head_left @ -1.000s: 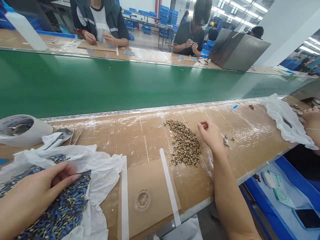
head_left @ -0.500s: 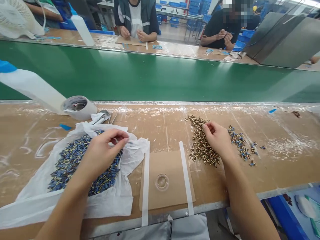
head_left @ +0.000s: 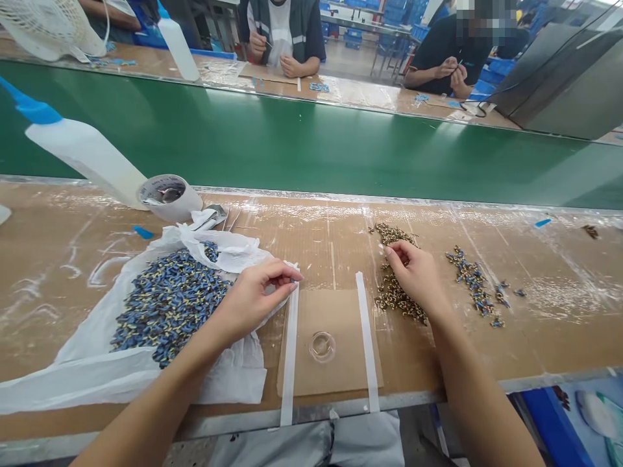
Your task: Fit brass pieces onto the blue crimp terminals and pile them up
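Observation:
My left hand (head_left: 265, 292) is pinched, its fingertips over the left tape strip of a cardboard pad (head_left: 335, 311). What sits between those fingertips is too small to name. Behind that wrist, small blue, black and yellow parts (head_left: 170, 298) lie heaped on a white cloth (head_left: 243, 376). My right hand (head_left: 411, 272) hovers at a pile of small brass-and-black parts (head_left: 396, 301), thumb and finger closed together; anything in them is hidden. On the pad, between the two white tape strips, rests a small round clear dish (head_left: 322, 347).
Right of the brass pile lie several joined blue-and-brass pieces (head_left: 472, 279). A white squeeze bottle (head_left: 92, 159) leans beside a tape roll (head_left: 170, 198) at the left. Across the green belt (head_left: 292, 149) two people work with their hands. Tweezers (head_left: 233, 219) lie behind the cloth.
My left hand has moved right, away from the blue heap toward the cardboard pad. My right hand has shifted slightly left over the brass pile. The view has turned a little.

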